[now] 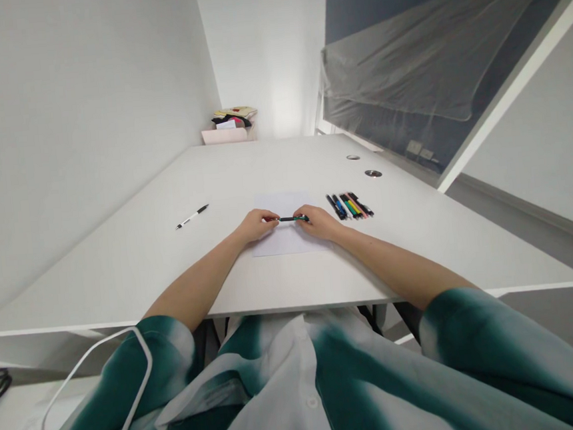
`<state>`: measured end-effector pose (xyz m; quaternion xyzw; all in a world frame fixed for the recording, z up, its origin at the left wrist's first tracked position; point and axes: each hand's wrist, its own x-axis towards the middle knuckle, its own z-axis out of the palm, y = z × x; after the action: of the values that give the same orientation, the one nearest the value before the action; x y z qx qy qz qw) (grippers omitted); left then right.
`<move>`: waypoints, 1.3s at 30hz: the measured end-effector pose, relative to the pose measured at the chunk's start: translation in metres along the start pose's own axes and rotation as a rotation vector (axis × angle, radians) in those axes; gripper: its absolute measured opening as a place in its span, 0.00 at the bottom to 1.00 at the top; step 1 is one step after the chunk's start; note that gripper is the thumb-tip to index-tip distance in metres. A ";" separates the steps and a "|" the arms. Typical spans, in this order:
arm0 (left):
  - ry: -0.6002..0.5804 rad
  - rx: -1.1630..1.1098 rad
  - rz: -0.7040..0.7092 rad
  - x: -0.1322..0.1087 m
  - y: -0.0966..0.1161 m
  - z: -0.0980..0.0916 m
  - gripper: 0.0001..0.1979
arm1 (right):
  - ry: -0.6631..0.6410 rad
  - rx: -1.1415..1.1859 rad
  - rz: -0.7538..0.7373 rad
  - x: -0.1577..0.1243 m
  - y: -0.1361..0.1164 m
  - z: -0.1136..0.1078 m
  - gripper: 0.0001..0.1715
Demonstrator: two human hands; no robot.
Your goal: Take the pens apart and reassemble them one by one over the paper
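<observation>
Green-and-black pen (293,218) right there between your hands, and you've got it level, its long axis running side to side across your body, close to parallel with the table's near edge. Can't tell from here which end is the tip! Your left hand (256,225) is pinched shut on the black end, and your right hand (318,223) is closed on the green end, fingers (302,215) curled over the barrel, with just a short stretch of pen showing between them.

Right beneath your hands, a sheet of white paper (286,238) lies flat, the pen above its middle. Just past the paper on your right, a tight row of pens (350,205) in black, blue, green, yellow and red lies side by side. Well over to your left, a lone white-and-black retractable pen (192,216) sits at a slant.

All of that is on a smooth white table (121,276), with two round metal grommets (373,173) set in it. At the far end, a pink box (227,135) holds papers against the white wall (83,126), and plastic sheeting (404,64) hangs over a dark panel on your right.
</observation>
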<state>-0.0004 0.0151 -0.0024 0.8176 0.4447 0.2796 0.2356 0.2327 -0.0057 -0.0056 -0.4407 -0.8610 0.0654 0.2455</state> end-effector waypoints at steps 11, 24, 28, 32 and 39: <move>0.022 -0.104 -0.032 0.001 -0.004 0.000 0.14 | 0.040 -0.024 0.058 -0.001 0.004 0.003 0.12; 0.057 -0.179 -0.057 0.000 -0.004 0.003 0.10 | 0.049 -0.057 0.054 -0.001 0.002 0.001 0.10; 0.069 -0.268 -0.073 0.000 -0.004 0.005 0.10 | 0.054 -0.057 0.052 -0.001 0.003 0.003 0.10; 0.067 -0.293 -0.074 0.000 -0.004 0.006 0.10 | 0.046 -0.054 0.054 -0.001 0.001 0.003 0.10; 0.062 -0.266 -0.074 -0.001 -0.004 0.007 0.10 | 0.027 -0.065 0.068 -0.002 -0.002 0.003 0.11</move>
<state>0.0020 0.0152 -0.0104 0.7532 0.4407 0.3521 0.3382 0.2309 -0.0086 -0.0079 -0.4784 -0.8437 0.0400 0.2401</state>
